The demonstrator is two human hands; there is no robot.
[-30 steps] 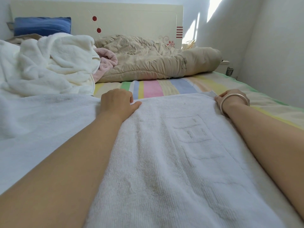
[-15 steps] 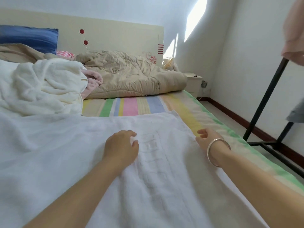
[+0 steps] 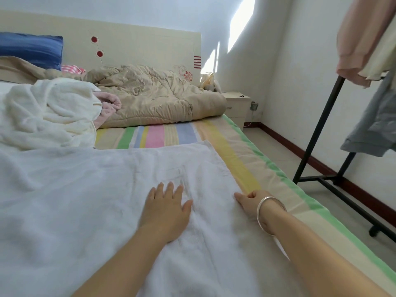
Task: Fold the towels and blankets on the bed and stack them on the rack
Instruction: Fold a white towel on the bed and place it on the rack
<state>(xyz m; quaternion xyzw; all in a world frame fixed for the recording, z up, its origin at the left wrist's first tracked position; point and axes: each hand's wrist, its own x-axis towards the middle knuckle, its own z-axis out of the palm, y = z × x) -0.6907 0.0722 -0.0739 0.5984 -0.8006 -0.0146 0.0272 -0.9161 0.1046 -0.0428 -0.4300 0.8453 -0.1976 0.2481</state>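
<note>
A white towel (image 3: pixel 90 202) lies spread flat over the near part of the bed. My left hand (image 3: pixel 166 207) rests palm down on it, fingers apart. My right hand (image 3: pixel 249 203), with a silver bangle on the wrist, sits at the towel's right edge, fingers curled at the hem; whether it pinches the cloth I cannot tell. A crumpled cream blanket (image 3: pixel 49 112) is heaped at the left, with a pink cloth (image 3: pixel 108 106) beside it. A black rack (image 3: pixel 321 133) stands on the floor to the right of the bed.
A beige quilt (image 3: pixel 154 97) is bunched near the headboard (image 3: pixel 139 48), with a blue pillow (image 3: pixel 30 49) at far left. The striped sheet (image 3: pixel 227 146) shows beyond the towel. Clothes (image 3: pixel 364 50) hang on the rack. A nightstand (image 3: pixel 236 106) stands in the corner.
Both hands have slid back toward me along the towel, from its far edge to its middle. My left hand went from curled to flat. The view has turned right, showing the rack.
</note>
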